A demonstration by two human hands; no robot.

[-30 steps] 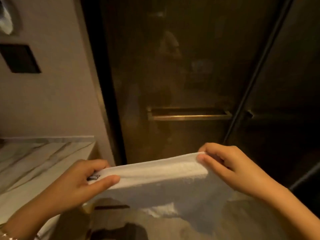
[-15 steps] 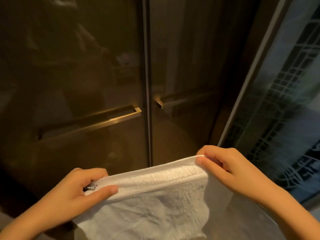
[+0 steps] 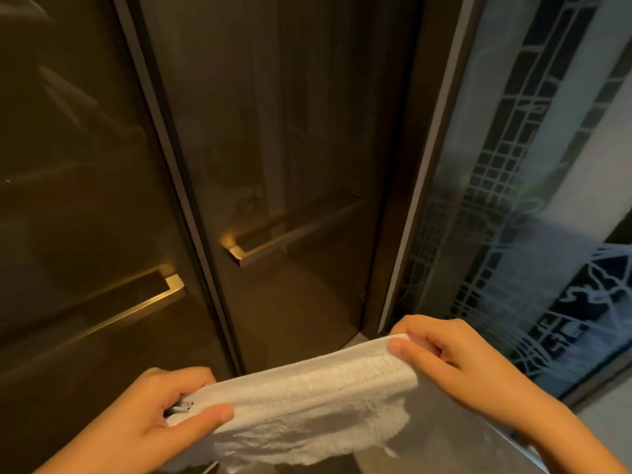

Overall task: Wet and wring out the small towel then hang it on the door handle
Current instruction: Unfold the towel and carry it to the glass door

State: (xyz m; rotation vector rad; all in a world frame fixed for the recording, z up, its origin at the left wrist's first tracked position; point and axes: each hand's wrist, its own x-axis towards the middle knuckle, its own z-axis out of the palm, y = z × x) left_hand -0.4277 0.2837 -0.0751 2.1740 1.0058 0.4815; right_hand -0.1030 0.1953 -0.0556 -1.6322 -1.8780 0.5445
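Observation:
A small white towel (image 3: 307, 401) is stretched between both hands at the bottom of the view. My left hand (image 3: 160, 415) pinches its left corner, where a small tag shows. My right hand (image 3: 455, 364) pinches the right corner, held a little higher. Ahead are two dark glass doors. The right door carries a brass bar handle (image 3: 294, 230), above and beyond the towel. The left door has a similar brass handle (image 3: 136, 306). The towel is apart from both handles.
A dark metal frame strip (image 3: 178, 186) runs between the two doors. To the right stands a frosted glass panel (image 3: 533, 200) with a dark lattice pattern. A pale floor edge (image 3: 608, 415) shows at the lower right.
The view has swung right: the marble counter and wall left the frame and the right door handle moved toward the centre. Both hands keep the same hold on the towel.

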